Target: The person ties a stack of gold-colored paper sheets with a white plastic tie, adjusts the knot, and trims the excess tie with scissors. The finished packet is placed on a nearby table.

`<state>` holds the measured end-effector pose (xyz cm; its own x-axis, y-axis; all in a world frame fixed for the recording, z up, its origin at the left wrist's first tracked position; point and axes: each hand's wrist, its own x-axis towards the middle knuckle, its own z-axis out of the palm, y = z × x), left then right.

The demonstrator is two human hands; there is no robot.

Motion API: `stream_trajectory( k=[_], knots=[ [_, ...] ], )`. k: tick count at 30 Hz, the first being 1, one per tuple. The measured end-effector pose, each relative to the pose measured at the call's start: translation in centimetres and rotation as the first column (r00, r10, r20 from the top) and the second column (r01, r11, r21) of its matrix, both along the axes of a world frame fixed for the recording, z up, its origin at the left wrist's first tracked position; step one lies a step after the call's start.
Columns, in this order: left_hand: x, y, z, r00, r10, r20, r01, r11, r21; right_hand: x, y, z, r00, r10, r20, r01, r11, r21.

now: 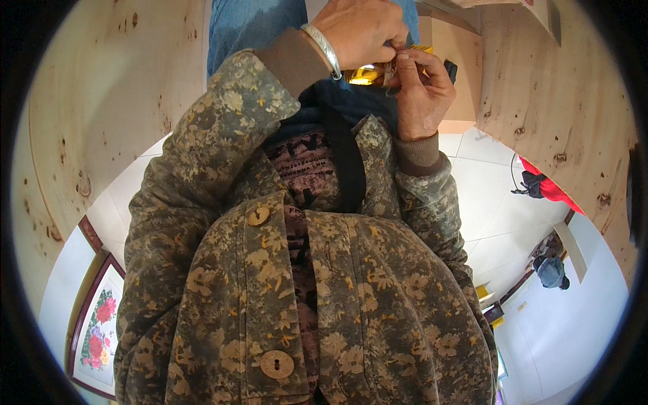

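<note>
Pinching crinkled film (389, 71) with my right hand (426, 91), top of frame, right of center: thumb and forefinger clamped together on it. My left hand (361, 30), top center, is curled just beside it; can't tell whether its fingertips grip anything. Shiny yellow packet (365, 75) is upper center, just below my left hand, next to the film. Cardboard box (467, 74) upper right, silver bracelet (322, 48) on my left wrist.

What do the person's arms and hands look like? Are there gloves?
No gloves. The left hand has a silvery bracelet at its wrist; the right hand shows none. Both sleeves are brownish-green with pale flowers, ending in plain brown cuffs.
</note>
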<state>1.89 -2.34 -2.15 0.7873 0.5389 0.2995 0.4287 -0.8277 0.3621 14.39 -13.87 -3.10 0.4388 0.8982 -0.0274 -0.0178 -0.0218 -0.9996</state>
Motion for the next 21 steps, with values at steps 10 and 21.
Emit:
stream_trajectory(
  k=[10,21],
  knots=[
    [0.7,3.4,2.5,0.967,-0.196,-0.160,0.160,0.964,-0.213,0.1,0.2,0.0,0.999,0.016,0.040,-0.016,1.000,0.019],
    [1.4,4.1,3.6,0.900,-0.397,-0.178,0.408,0.912,0.031,-0.2,0.4,0.8,0.999,-0.006,0.051,0.005,1.000,0.021]
  ],
)
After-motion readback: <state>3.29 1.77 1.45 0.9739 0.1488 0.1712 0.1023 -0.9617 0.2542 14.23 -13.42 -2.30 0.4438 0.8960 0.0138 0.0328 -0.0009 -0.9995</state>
